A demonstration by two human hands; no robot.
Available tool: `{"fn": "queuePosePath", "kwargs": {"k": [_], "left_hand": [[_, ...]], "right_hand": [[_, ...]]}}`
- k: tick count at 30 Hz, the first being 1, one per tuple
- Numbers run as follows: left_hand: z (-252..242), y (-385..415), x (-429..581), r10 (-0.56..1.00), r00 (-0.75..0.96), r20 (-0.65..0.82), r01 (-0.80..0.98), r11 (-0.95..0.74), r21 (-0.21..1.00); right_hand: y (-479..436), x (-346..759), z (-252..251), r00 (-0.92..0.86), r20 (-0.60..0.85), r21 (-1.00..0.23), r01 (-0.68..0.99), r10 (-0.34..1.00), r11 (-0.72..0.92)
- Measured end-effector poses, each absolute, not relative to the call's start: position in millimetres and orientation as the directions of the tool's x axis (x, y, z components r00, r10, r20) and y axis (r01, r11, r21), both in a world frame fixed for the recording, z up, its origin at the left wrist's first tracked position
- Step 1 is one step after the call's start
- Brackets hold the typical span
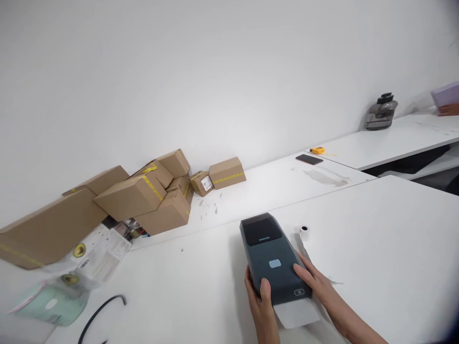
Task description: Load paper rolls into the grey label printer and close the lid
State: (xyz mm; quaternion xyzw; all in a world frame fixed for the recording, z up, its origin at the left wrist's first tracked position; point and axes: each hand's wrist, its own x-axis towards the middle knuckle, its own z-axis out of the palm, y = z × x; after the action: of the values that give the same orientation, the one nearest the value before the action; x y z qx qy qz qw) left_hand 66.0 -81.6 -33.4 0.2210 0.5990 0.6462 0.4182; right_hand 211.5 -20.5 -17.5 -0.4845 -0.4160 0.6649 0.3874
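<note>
Packing office, taped cartons (143,193), label printer (274,258), white tables (376,239)

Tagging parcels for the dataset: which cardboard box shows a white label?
The small box at the pile's right end, just left of the lone box; its face carries a white label, the rest show only yellow tape.

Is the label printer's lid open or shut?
Shut. On the label printer, the lid lies flush with the body; a white label sticks out of its front slot.

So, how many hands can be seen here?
3. The left hand and right hand hold the printer at its near end; another person's hand is at the far right edge, by a purple thing. More may be hidden.
</note>
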Motion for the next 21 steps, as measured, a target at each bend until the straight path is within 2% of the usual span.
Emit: {"fn": "queuePosePath", "kwargs": {"k": [4, 12, 21], "left_hand": [[-40.7, -77.7, 68.4, 0.779, -0.594, -0.201, -0.268, 0.044, 0.962], [-42.0, -73.0, 74.2, 0.725, -0.660, -0.197, -0.260, 0.026, 0.965], [-44.1, -74.8, 74.3, 0.713, -0.682, -0.160, -0.227, 0.002, 0.974]], "right_hand": [[-18.8, 212.5, -23.7, -0.256, -0.303, -0.931, -0.125, 0.918, -0.343], [-10.9, 207.2, -50.2, -0.183, -0.219, -0.963, -0.116, 0.958, -0.242], [-12.9, 203.5, -44.8, -0.152, -0.153, -0.981, -0.093, 0.976, -0.168]]}}
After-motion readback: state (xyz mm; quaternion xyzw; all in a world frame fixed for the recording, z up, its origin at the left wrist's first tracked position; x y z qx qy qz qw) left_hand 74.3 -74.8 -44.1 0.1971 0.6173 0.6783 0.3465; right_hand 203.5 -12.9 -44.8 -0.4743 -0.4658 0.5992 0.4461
